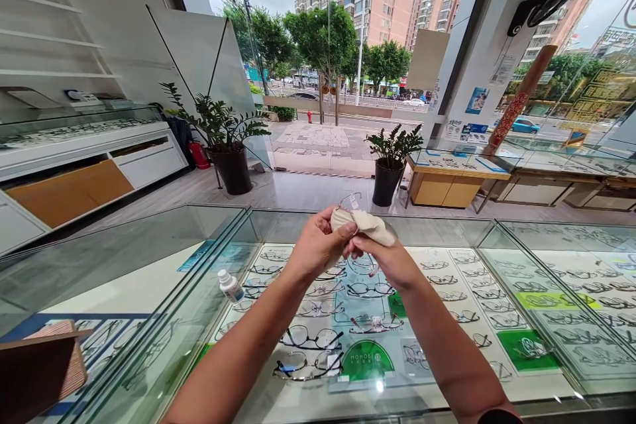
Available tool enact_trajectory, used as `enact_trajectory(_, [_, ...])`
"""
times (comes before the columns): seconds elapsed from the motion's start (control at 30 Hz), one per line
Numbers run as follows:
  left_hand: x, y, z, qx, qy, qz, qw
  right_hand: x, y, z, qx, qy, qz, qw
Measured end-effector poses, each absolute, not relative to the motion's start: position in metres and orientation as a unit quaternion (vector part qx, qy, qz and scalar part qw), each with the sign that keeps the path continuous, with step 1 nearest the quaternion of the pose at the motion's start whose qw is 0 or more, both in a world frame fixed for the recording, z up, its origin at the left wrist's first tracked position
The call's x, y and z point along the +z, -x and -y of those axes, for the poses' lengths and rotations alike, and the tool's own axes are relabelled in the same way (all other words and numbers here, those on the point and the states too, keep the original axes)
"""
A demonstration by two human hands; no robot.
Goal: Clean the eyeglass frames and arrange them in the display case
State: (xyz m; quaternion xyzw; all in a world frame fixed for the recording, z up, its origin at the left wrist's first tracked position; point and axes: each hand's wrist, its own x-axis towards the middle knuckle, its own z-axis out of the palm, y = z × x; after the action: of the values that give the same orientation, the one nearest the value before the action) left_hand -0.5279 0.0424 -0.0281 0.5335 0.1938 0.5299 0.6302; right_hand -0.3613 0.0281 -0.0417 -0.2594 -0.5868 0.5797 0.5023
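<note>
My left hand [318,238] is closed on a pair of eyeglasses [342,216], pinching the frame above the glass display counter. A small white tag hangs from one thin temple. In my right hand [390,257], closed as well, a cream cloth [373,226] is bunched against the eyeglasses. Fingers and cloth hide part of the frame. Beneath my forearms, larger-looking black-rimmed glasses [311,338] and a dark-and-clear pair [307,366] sit at the near side of the counter. A small white bottle [231,286] stands on the glass left of my left forearm.
The glass counter [432,371] holds rows of spectacle frames and green cards. At the lower left is a brown box-like object [44,364]. Beyond stand potted plants [233,169] [389,179], a red fire extinguisher [199,155] and a wooden cabinet [450,185], before a glass shopfront.
</note>
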Motion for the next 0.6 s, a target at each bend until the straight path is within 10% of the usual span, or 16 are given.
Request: enact_trajectory(0.6, [-0.026,0.532,-0.044,0.501,-0.549,-0.190,0.641,-0.039,0.357,-0.024,0.580,0.258,0.588,0.501])
